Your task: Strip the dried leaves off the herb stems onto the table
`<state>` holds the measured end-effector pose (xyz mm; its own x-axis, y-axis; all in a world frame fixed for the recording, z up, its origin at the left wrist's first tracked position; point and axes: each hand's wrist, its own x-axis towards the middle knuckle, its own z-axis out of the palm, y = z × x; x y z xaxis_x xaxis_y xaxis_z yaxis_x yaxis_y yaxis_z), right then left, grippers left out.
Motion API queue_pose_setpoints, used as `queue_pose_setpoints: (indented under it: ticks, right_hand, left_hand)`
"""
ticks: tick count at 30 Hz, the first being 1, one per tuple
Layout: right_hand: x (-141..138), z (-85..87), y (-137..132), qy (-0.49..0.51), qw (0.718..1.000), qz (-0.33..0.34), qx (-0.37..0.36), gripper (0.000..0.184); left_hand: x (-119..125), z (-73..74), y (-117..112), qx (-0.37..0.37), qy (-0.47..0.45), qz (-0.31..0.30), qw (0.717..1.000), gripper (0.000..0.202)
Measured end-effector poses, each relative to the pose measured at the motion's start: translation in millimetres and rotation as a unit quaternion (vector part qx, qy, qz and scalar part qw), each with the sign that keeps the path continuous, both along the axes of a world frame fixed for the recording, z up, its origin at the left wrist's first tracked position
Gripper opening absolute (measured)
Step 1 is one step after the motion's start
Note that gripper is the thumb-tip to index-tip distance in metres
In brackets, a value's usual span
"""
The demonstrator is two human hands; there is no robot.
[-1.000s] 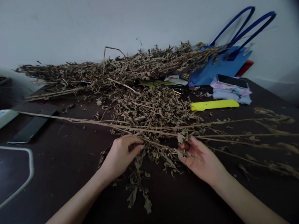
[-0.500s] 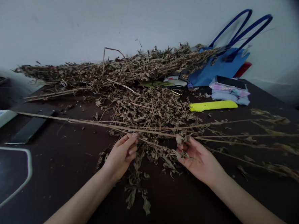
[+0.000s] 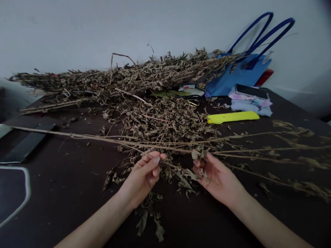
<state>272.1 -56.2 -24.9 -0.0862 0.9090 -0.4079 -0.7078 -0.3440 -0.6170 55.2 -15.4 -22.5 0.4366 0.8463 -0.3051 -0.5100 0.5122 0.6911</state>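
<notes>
Pinched in the left hand [image 3: 143, 177]: a thin dried stem [image 3: 170, 163]
Right hand [image 3: 221, 180] cups under leaves [image 3: 196, 154], its hold hard to tell, while long stalks [image 3: 113, 140] stretch across the leaf pile [image 3: 159, 122]

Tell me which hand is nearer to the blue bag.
Right. The right hand is in front of the blue bag, toward the person; the left hand is also in front, but well off to the bag's left.

Left hand [image 3: 142, 176] pinches thumb against forefinger; right hand [image 3: 221, 178] turns palm up, fingers loosely curled.
</notes>
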Motion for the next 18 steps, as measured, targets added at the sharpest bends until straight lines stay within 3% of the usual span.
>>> queue_pose_setpoints:
  ticks: [9,14,18]
  right_hand:
    - [-1.2,0.0,-0.7,0.028,1.000,0.001,-0.011,0.017]
    - [-0.2,0.0,-0.6,0.026,1.000,-0.001,-0.014,0.016]
    - [-0.5,-1.3,-0.3,0.025,1.000,0.003,-0.018,0.018]
  left_hand:
    - [4.0,2.4,-5.3,0.118,0.160,0.005,0.980,0.017]
    - [2.5,4.0,-5.7,0.123,0.183,-0.035,0.975,0.027]
    - [3.3,5.2,-6.3,0.146,0.212,-0.014,0.966,0.022]
